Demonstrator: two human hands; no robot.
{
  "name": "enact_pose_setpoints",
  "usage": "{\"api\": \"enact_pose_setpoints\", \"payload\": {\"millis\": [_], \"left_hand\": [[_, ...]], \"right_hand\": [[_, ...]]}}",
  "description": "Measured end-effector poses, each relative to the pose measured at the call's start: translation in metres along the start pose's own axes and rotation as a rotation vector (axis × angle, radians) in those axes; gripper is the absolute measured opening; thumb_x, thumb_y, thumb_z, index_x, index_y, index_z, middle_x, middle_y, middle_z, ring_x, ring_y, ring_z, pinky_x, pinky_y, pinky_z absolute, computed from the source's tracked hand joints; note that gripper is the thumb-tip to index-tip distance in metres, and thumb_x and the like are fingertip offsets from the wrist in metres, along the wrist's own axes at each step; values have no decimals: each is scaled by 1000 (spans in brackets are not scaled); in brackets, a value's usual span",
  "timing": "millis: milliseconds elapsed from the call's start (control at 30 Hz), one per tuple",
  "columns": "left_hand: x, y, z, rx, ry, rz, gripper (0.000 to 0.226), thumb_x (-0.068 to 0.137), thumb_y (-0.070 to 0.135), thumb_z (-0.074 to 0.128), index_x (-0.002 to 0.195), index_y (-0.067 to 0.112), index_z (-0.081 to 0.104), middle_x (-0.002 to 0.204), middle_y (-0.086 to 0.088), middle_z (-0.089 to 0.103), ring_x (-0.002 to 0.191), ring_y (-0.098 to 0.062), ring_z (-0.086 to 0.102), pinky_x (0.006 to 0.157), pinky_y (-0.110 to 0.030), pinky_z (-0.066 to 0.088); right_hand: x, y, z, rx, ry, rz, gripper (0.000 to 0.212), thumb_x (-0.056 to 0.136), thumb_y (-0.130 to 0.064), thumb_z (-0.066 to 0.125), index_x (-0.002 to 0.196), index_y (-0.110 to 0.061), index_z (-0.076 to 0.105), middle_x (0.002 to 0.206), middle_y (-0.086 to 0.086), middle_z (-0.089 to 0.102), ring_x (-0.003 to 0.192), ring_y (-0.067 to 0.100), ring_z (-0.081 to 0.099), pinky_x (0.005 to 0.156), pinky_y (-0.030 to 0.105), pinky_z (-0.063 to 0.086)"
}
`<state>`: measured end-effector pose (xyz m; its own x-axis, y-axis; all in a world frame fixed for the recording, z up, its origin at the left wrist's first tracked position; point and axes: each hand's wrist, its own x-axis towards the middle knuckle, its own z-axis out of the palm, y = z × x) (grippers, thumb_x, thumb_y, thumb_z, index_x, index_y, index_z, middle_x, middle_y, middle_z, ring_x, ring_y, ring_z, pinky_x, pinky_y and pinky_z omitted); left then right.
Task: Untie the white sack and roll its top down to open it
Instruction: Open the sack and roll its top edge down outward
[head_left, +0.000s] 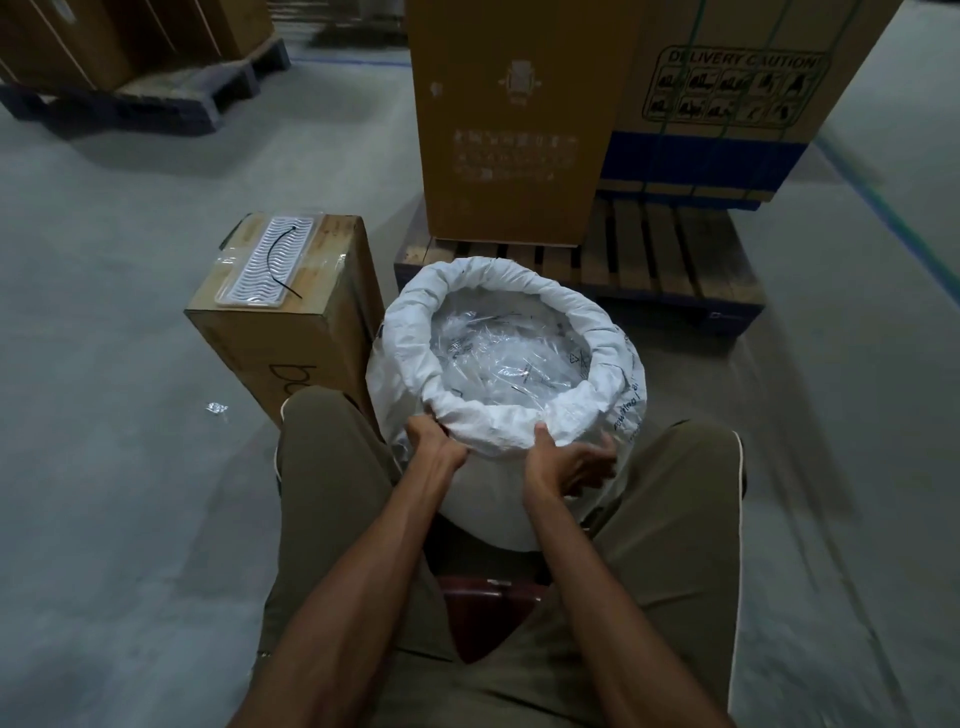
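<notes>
White sack (506, 358): standing upright at the centre of the frame, between the seated person's knees, its mouth lying open and its top sitting rolled down into a thick collar.
Sack contents: clear plastic packets (511, 358) are showing inside the open mouth.
Left hand (434, 441): gripping the near-left part of the rolled collar from below; the fingers are curling under the roll, and their tips are hidden.
Right hand (569, 460): pressing against the near-right part of the collar, thumb lying up against the roll; the fingers are spreading apart along the sack's side, slightly blurred.
Small carton (283, 317): lying on the floor just left of the sack, carrying a clear packet with a white ribbed part (270, 257) and a black cable tie (283, 257) on top.
Tall carton (514, 119): standing on a wooden pallet (670, 254) behind the sack, in the upper centre of the frame.
Printed carton (737, 93): sitting beside it at the upper right, bearing a "DELIVERY CAUTION" panel.
Far pallet (130, 98): carrying more cartons in the upper left.
Plastic scrap (215, 408): lying on the grey floor at the left.
</notes>
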<state>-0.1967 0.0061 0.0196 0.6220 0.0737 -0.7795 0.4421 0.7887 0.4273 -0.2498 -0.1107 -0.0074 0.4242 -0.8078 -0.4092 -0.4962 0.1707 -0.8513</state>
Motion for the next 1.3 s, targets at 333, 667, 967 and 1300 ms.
{"api": "enact_pose_setpoints", "payload": {"millis": [333,667,967,1300], "left_hand": [[13,12,-30,34,-63,51,44,96,31,35,93,5,70,97,-19,67,90,-34,64,97,-47,49],[36,49,-20,690,149,414,34,89,42,72,100,12,60,91,1,64,87,-23,66,71,-29,51],[91,59,-26,579,116,352,50,93,58,44,86,14,66,91,-18,64,80,-21,60,97,-45,37],[80,92,-16,833,126,385,97,57,68,66,135,17,42,132,-11,57,113,-30,60,99,-48,52]], "right_hand": [[7,-19,12,-1045,-725,-1231,62,70,-42,77,127,-25,58,122,-1,65,123,23,56,102,44,31],[-5,-4,48,-1161,-462,-1413,44,55,8,69,90,-16,59,75,2,66,69,29,67,83,42,41],[0,-28,75,-1012,-818,-1199,75,75,-72,64,130,-22,53,124,-1,61,111,21,60,94,44,43],[-12,-22,102,-816,-751,-1114,26,58,-9,66,72,-15,45,69,6,62,66,35,59,51,37,43]]}}
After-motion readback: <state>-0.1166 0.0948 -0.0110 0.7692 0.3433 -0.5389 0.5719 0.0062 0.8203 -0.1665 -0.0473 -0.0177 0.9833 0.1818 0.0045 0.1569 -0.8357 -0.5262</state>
